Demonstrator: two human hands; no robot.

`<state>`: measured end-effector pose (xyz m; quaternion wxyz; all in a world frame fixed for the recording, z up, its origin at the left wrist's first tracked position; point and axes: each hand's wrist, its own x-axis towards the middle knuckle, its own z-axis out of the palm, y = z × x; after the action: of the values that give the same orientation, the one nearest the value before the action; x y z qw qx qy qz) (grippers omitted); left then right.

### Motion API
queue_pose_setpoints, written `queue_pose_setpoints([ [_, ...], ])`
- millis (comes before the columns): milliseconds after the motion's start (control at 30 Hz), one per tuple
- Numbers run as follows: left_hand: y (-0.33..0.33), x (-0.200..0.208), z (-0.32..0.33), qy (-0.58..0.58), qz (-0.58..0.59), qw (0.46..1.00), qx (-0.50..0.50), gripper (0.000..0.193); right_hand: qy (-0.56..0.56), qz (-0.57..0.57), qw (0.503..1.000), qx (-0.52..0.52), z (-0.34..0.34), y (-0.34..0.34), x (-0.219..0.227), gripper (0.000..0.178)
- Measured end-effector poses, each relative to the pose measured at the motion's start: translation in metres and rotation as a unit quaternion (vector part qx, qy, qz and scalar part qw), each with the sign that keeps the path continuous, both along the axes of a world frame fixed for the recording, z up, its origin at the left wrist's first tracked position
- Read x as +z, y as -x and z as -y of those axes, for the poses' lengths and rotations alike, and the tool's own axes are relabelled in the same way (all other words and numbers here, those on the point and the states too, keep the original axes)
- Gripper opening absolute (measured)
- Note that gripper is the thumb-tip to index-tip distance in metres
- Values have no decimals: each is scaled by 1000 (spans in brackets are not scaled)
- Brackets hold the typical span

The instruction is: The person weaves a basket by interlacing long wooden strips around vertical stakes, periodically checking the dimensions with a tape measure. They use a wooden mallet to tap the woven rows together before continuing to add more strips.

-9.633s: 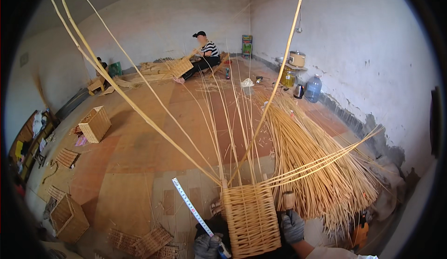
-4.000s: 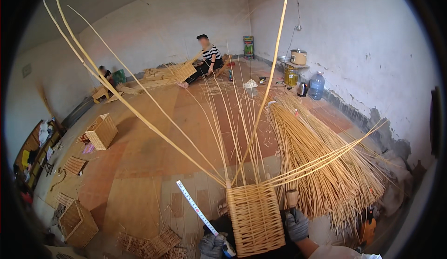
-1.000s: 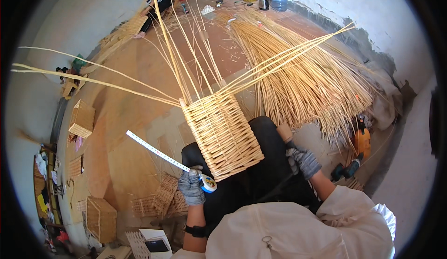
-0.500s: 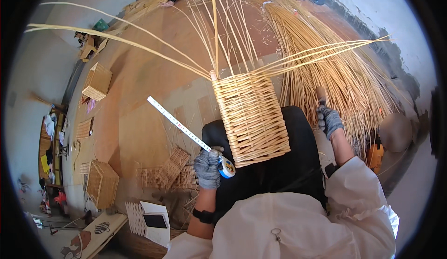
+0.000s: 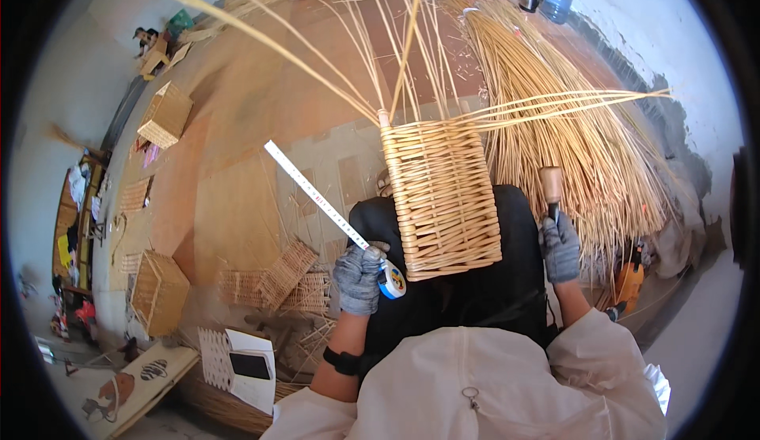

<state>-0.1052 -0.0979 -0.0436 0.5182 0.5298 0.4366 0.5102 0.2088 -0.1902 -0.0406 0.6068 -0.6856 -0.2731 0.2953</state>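
Observation:
A rectangular piece of wicker weaving (image 5: 445, 202) lies across my dark-trousered lap, with long uncut rods fanning out from its far edge. To its left, my gloved left hand (image 5: 356, 282) is closed around a blue-and-white tape measure (image 5: 392, 280). The tape's white blade (image 5: 319, 200) sticks out toward the far left, over the floor. On the other side, my gloved right hand (image 5: 560, 252) grips a tool with a pale wooden handle (image 5: 551, 183) pointing away from me; its lower end is hidden in the fist. Neither hand touches the weaving.
A big bundle of willow rods (image 5: 554, 123) spreads over the floor at right. Flat woven panels (image 5: 286, 274) lie at left, with box-shaped baskets (image 5: 158, 291) beyond. An open notebook (image 5: 261, 373) with a dark phone (image 5: 249, 366) is near my left elbow. A water jug (image 5: 556, 1) stands far back.
My right hand has come back toward me with the wooden-handled tool, its handle now upright in view. The tape blade has swung to point slightly farther away. The left rods tilt more steeply.

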Motion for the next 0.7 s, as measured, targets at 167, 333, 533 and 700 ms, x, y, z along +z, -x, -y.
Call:
queue_pose_setpoints([
  [167, 2, 1, 2, 13, -20, 999, -25, 29, -8, 674, 638, 372, 0, 38, 86, 19],
  [333, 6, -8, 2, 93, 103, 989, -43, 29, -88, 640, 637, 421, -20, 93, 148, 25],
  [533, 5, -13, 2, 29, 94, 995, 14, 32, 178, 671, 520, 497, -45, 127, 163, 15],
  [700, 7, -7, 4, 59, 58, 996, 14, 33, -44, 510, 807, 294, -21, 74, 145, 10],
])
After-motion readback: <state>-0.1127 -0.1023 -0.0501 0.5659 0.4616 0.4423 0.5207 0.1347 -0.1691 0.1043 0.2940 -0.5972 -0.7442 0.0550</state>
